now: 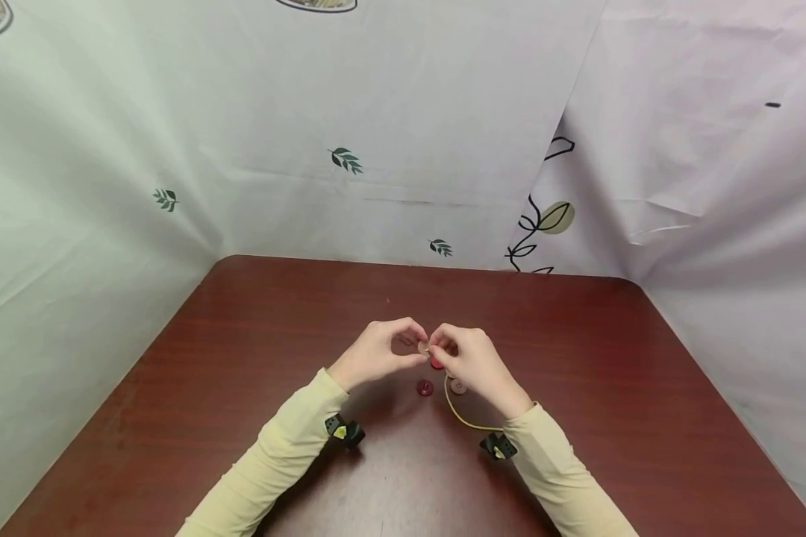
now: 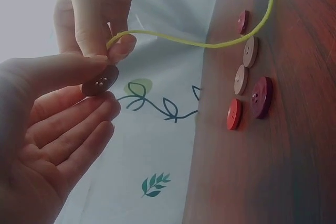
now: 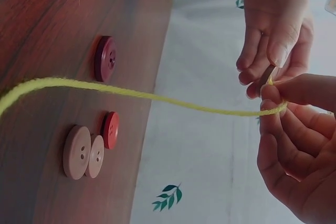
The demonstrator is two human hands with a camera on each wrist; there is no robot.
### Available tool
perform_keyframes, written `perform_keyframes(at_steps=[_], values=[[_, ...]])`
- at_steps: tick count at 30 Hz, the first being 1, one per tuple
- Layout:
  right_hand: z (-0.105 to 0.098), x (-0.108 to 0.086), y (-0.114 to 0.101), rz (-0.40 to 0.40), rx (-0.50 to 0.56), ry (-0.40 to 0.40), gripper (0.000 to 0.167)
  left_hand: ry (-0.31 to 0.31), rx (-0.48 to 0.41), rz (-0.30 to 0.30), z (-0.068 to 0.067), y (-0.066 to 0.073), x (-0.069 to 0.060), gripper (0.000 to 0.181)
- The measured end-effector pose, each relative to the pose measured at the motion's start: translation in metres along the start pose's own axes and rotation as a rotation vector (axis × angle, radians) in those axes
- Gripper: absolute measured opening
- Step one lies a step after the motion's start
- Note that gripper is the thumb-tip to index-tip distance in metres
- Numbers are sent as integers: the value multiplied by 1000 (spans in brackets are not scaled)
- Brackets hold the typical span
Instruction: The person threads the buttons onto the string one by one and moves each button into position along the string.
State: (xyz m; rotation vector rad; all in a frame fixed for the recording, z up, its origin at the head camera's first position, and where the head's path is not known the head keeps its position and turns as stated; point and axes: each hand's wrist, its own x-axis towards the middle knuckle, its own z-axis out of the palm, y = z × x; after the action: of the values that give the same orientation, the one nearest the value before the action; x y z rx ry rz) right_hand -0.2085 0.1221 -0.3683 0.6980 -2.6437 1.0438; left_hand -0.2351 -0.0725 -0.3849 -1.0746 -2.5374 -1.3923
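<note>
My left hand (image 1: 380,352) pinches a brownish button (image 2: 100,81) between thumb and fingertips, its holes showing in the left wrist view. Close against it, my right hand (image 1: 472,363) pinches the end of a yellow cord (image 3: 210,109) at the button's face. Whether the tip has entered a hole is hidden by the fingers. From the right hand the cord hangs in a curve down toward the right wrist. Both hands are raised above the table, over the loose buttons.
On the brown table (image 1: 275,313) lie a dark maroon button (image 1: 425,388), a red button (image 3: 111,129), a large pinkish button (image 3: 77,152) and a smaller pinkish one (image 3: 95,156) beside it. A small maroon button (image 2: 243,22) shows too. Printed white cloth (image 1: 403,112) hangs behind the table.
</note>
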Motion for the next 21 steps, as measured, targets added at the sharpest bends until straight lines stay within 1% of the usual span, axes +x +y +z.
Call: perform_keyframes(at_steps=[4,9,15,21], values=[[-1,0,0,5,29,-12,5,-8,2,-8,0,1,0,25],[-1,-1,0,24,67,-28,4,-3,3,-12,0,0,1,25],[0,0,1,28,52,-28,5,1,-1,-5,-1,0,1,25],[0,1,1,35,60,-24,5,15,4,9,-2,3,1,27]])
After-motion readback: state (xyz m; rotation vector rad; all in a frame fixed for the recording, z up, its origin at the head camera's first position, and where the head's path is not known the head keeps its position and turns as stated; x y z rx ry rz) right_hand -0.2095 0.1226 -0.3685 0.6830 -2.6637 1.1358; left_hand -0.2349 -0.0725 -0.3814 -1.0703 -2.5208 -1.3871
